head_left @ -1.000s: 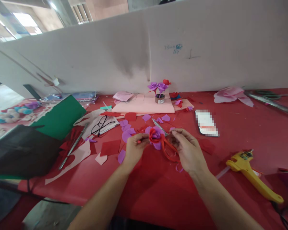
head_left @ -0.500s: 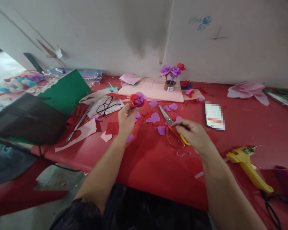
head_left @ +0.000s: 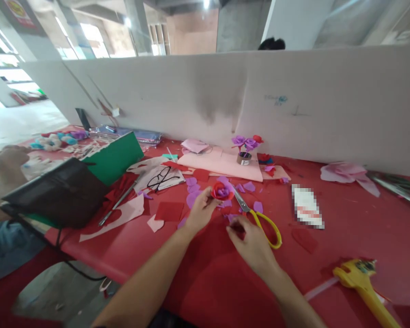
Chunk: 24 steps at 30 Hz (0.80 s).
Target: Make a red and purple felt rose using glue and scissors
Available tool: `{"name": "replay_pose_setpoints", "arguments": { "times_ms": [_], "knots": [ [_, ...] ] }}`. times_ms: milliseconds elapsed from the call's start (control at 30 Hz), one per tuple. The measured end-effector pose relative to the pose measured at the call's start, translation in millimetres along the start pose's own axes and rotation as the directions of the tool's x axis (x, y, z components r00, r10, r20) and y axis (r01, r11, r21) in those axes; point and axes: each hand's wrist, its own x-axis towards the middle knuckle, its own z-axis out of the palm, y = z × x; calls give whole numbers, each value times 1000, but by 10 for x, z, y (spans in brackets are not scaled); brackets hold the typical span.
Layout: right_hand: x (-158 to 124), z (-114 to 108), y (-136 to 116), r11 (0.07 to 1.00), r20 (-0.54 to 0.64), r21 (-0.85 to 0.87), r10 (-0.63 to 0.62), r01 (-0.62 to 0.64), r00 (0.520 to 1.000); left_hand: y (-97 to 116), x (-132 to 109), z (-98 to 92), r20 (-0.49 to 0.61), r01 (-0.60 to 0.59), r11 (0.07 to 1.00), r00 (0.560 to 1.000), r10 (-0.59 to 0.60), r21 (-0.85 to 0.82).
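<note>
My left hand point(head_left: 202, 210) is closed on a paper flower point(head_left: 221, 191) with red and purple petals, held above the table by its underside. Close to it on the right, my right hand point(head_left: 248, 234) has its fingers curled toward the thumb. Whatever is between those fingertips, if anything, is too small to make out. A pair of scissors point(head_left: 242, 202) lies just behind the right hand, its yellow handle showing and the rest of the grip hidden. Purple paper petals point(head_left: 192, 199) are scattered around both hands, with a red paper square point(head_left: 169, 211) to the left.
A small pot of paper flowers point(head_left: 244, 158) stands on folded pink paper point(head_left: 222, 165) at the back. To the right lie a phone point(head_left: 306, 206) and a yellow glue gun point(head_left: 364, 284). On the left are a green board point(head_left: 118, 152), tweezers point(head_left: 118, 202) and another person's hand point(head_left: 10, 161).
The view has tilted up, showing the room beyond the partition. Both hands have come closer together; the flower stays in the left hand. The right hand now covers the scissors' orange handle.
</note>
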Motion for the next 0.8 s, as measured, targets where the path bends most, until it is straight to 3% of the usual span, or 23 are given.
{"name": "replay_pose_setpoints", "arguments": {
  "times_ms": [133,267,400,667,800],
  "knots": [
    [73,-138,45,913,-142,394,171,-102,975,-21,-34,36,64,-17,999,998,19,-29],
    [102,-167,62,791,-144,593,289,-151,946,-40,-53,40,91,-44,999,995,44,-4],
    [100,-112,86,812,-108,559,270,-166,957,-74,-39,28,97,-102,995,990,102,-9],
    [54,-39,87,881,-128,468,142,-67,982,-89,-72,13,156,-134,991,978,135,-19],
    [42,-57,46,865,-152,495,181,-83,972,-80,-83,25,157,-124,992,979,127,-29]
  ]
}}
